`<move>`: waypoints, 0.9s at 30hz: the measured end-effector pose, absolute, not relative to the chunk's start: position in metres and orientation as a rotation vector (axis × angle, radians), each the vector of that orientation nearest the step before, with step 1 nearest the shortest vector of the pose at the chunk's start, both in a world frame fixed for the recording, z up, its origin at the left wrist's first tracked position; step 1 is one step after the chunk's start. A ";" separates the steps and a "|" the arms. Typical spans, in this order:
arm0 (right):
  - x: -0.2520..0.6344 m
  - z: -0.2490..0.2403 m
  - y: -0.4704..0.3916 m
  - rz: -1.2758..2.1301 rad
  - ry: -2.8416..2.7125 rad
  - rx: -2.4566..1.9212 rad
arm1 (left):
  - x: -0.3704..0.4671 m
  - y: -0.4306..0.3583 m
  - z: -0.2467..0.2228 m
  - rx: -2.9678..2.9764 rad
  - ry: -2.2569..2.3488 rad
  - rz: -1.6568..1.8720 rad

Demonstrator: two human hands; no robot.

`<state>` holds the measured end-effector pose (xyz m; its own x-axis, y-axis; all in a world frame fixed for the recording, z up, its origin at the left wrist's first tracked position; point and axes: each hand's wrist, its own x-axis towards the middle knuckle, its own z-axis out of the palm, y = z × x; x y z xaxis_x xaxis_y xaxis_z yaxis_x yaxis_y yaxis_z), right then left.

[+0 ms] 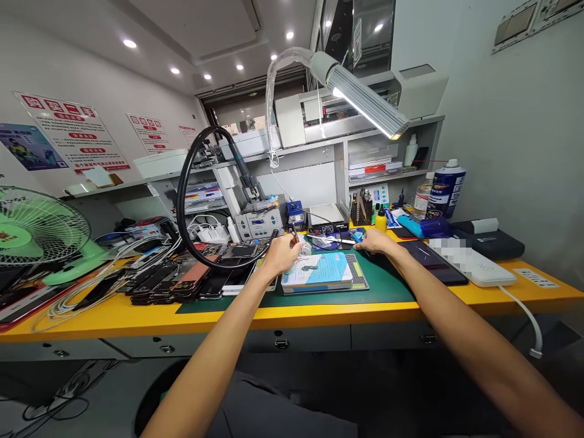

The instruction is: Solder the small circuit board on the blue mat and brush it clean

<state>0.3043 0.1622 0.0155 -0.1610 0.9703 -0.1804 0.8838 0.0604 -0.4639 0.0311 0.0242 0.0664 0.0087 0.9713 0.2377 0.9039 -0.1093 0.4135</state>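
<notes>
My left hand (283,252) is closed in a pinch behind the left end of a light-blue and white box (325,269). A thin, dark, pen-like tool (294,232) stands up from its fingers; the tool's exact kind is too small to tell. Beside those fingers sits a small clear round container (305,248). My right hand (373,241) reaches to the back of the green mat (387,280), its fingertips closed on a small blue item (358,236). Under the box lies a grey perforated plate (360,274).
Stacked phone parts (168,277) and a black looped hose (182,201) crowd the left, beyond them a green fan (68,261). A lamp (365,100) hangs overhead. Right of the mat are a dark tablet (433,264), a white power bank-like block (483,267) and a spray can (444,191).
</notes>
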 end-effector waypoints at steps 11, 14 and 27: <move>0.301 0.032 0.150 0.898 -1.730 -1.674 | 0.021 0.030 0.064 2.119 1.859 0.714; 0.293 0.037 0.140 1.057 -1.642 -1.521 | 0.015 0.031 0.065 2.141 1.790 0.709; 0.250 0.037 0.096 1.368 -1.400 -1.105 | 0.006 0.064 0.076 1.910 1.401 0.866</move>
